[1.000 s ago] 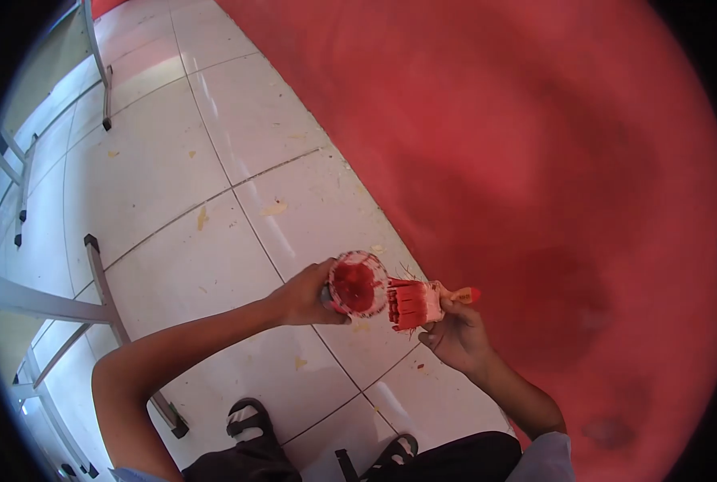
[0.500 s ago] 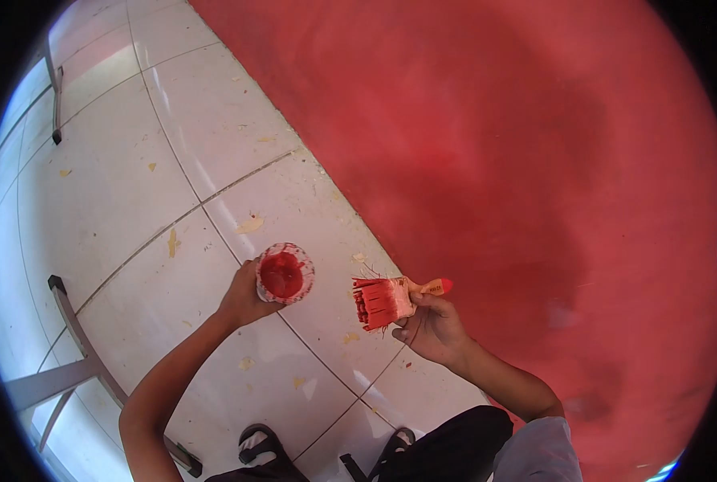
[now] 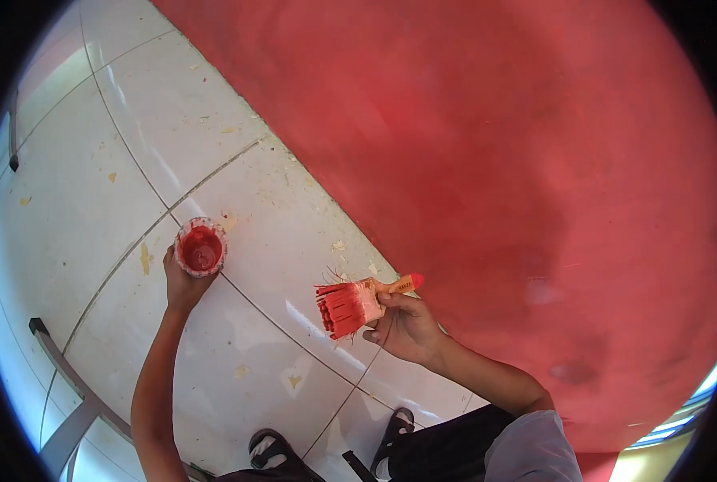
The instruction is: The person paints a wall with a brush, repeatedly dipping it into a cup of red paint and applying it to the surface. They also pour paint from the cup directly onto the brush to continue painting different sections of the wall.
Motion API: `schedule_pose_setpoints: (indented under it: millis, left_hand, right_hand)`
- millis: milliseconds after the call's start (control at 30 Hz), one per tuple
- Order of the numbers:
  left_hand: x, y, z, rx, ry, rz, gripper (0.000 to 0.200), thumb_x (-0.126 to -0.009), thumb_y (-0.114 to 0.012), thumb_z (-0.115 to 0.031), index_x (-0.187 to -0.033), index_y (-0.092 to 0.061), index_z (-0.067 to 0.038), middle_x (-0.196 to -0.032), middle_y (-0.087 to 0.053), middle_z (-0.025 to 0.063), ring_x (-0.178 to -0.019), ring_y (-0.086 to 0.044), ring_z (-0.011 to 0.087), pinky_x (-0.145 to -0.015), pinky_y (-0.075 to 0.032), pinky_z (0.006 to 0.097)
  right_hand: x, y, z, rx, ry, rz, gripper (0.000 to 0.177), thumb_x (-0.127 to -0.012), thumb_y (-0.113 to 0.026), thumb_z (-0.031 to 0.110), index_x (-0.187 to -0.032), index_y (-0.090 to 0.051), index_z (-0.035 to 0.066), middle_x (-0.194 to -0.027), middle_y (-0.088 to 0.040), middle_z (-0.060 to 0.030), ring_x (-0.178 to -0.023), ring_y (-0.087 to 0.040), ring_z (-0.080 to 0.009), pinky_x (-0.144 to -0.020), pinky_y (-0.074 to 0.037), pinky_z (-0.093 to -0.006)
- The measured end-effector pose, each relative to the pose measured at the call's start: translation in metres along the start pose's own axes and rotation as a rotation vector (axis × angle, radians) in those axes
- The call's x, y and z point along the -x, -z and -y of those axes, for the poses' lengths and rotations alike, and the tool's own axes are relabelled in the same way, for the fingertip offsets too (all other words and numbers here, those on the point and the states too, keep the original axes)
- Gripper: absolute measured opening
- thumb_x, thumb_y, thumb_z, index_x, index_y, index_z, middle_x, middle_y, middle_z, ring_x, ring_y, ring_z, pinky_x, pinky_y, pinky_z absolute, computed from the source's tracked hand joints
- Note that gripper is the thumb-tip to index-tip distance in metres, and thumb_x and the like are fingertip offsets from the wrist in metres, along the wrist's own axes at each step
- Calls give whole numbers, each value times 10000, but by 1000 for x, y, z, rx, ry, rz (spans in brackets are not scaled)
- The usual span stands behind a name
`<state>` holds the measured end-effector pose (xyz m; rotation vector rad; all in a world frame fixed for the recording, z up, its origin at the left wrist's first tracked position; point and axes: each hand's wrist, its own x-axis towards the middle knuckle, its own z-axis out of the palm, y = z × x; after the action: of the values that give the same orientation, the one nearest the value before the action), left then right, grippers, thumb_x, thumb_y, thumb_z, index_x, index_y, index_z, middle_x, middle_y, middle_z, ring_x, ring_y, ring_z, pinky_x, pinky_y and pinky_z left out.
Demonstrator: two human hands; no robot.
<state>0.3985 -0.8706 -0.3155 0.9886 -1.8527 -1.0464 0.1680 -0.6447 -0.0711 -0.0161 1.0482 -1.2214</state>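
Observation:
My left hand point(image 3: 186, 283) is wrapped round a paint-smeared cup point(image 3: 201, 247), with red paint inside it. In my right hand point(image 3: 407, 328) is a wide paintbrush point(image 3: 349, 308), gripped near the base of its handle. Its bristles are coated red and point left over the tiles, with several stray bristles sticking out. The orange handle has a red tip and points toward the red wall point(image 3: 471, 161). Brush and cup are apart, and the brush does not touch the wall.
White floor tiles point(image 3: 238, 321) carry scattered yellowish flakes. A grey metal furniture leg point(image 3: 77, 386) stands at the lower left, and another dark-tipped leg point(image 3: 13, 145) at the upper left. My sandalled feet are at the bottom.
The cup in my left hand has moved left and up in view. My right hand and the brush have shifted a little left. The whole view has shifted too.

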Motion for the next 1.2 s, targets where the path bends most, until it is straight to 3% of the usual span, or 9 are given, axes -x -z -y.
schedule_pose_setpoints:
  millis: [367, 533, 633, 667, 767, 833, 933, 1067, 1200]
  left_hand:
    - [16, -3, 35, -269, -181, -13, 746, -651, -865, -199, -1269, -475, -51, -1155, -544, 103, -1080, -536, 301, -939, -423, 410]
    - [23, -7, 53, -256, -98, 9, 795, -654, -865, -190, -1309, -436, -50, -1232, -494, 120, -1133, -516, 304, -985, -416, 412]
    - [28, -13, 69, -261, -128, -21, 802, -631, -857, -189, -1309, -450, -55, -1279, -470, 136, -1186, -461, 331, -1012, -380, 441]
    - [29, -15, 74, -269, -144, -39, 800, -620, -852, -190, -1306, -461, -58, -1293, -464, 142, -1207, -436, 343, -1019, -364, 455]
    - [28, -9, 78, -382, -146, 72, 888, -667, -868, -198, -1374, -359, -27, -1310, -443, 144, -1195, -487, 308, -1017, -418, 411]
    - [28, -7, 78, -367, -149, 67, 897, -669, -866, -197, -1383, -351, -23, -1322, -438, 147, -1217, -476, 307, -1027, -410, 409]
    - [34, -12, 90, -288, -94, 80, 896, -678, -859, -197, -1395, -347, -29, -1356, -428, 141, -1262, -455, 297, -1047, -393, 405]
    - [29, -5, 81, -289, -78, 118, 872, -703, -841, -191, -1403, -344, -36, -1372, -443, 132, -1251, -474, 289, -1050, -392, 399]
    - [31, -9, 84, -277, -94, 113, 842, -710, -837, -163, -1392, -360, -35, -1376, -461, 125, -1250, -486, 270, -1052, -398, 386]
  right_hand:
    - [-54, 7, -5, -336, 224, -55, 243, -907, -609, 238, -1138, -587, 167, -1078, -660, 4, -885, -631, -108, -659, -484, -284]
    - [-53, 26, -10, -497, 458, -194, 217, -925, -601, 188, -1140, -589, 160, -1040, -654, 7, -903, -616, -126, -670, -480, -279]
    - [-30, 53, 7, -258, 735, -362, 203, -922, -612, 176, -1118, -593, 130, -1032, -653, 5, -888, -620, -136, -669, -491, -296]
    - [-20, 55, 18, -124, 867, -534, 183, -920, -621, 154, -1093, -601, 97, -1018, -656, 8, -869, -626, -134, -657, -502, -311]
    - [4, 53, 60, 652, 1313, -819, 273, -878, -676, 51, -1139, -622, -6, -978, -649, -73, -862, -606, -145, -659, -543, -306]
    - [11, 54, 83, 1293, 1556, -1042, 270, -810, -720, 7, -1076, -677, 22, -961, -648, -79, -814, -605, -175, -681, -551, -313]
    - [20, 55, 113, 2189, 1713, -781, 336, -715, -760, -20, -1031, -726, 92, -944, -639, -93, -790, -593, -193, -717, -554, -310]
    - [-19, 101, 111, 2485, 1441, -739, 346, -698, -733, 86, -1027, -741, 193, -922, -629, -36, -797, -571, -184, -640, -531, -276]
    - [-82, 167, 69, 2500, 1032, -504, 408, -723, -708, 117, -1110, -701, 249, -997, -633, 13, -817, -568, -197, -627, -512, -328]
